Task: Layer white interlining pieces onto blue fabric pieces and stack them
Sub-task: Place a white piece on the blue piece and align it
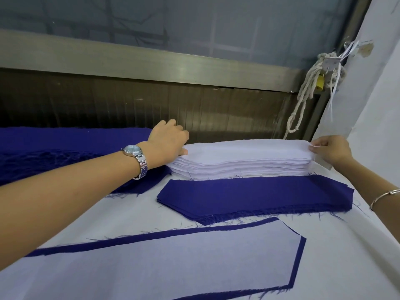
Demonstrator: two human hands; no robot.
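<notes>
A thick stack of white interlining pieces (pixel 244 158) lies at the back of the table. My left hand (pixel 167 140) rests on the stack's left end, fingers curled over the top sheet's edge. My right hand (pixel 331 149) pinches the top sheet's right end and lifts it slightly. In front of the white stack sits a pile of blue fabric pieces (pixel 255 197). Nearest me lies a blue piece (pixel 298 254) with a white interlining piece (pixel 173 263) laid on top, blue showing along its far and right edges.
A large heap of blue fabric (pixel 65 146) fills the back left. The table (pixel 346 245) is covered in white cloth. Behind runs a metal rail (pixel 151 61) and a dark panel; a knotted white rope (pixel 303 96) hangs at the right by a white wall.
</notes>
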